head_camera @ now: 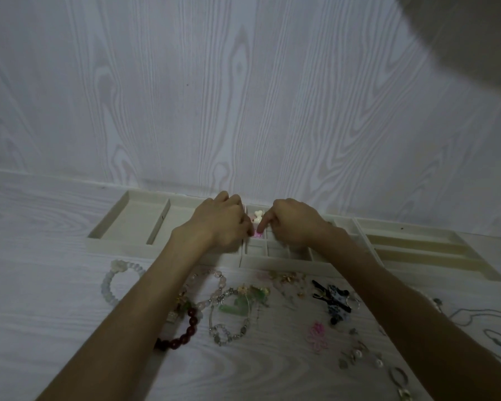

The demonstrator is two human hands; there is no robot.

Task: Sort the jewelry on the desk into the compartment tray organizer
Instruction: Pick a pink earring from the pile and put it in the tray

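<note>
A small pink piece [257, 234] lies in one of the little square compartments near the middle of the tray [272, 263], right between the two hands. It is too small and blurred to tell its long axis or which way it points. The right hand [294, 222] has its fingers curled, with one finger stretched down so its tip touches the pink piece. The left hand [223, 222] sits just left of the piece, fingers curled under; whether it pinches anything cannot be told. A white bow-shaped piece [258, 214] lies in the compartment just behind. Nearer the person, loose on the desk [41, 285], lie a pale bead bracelet [110, 282], a dark red bead bracelet [185, 332], a green pendant [233, 308] and a black and blue clip [334, 299].
</note>
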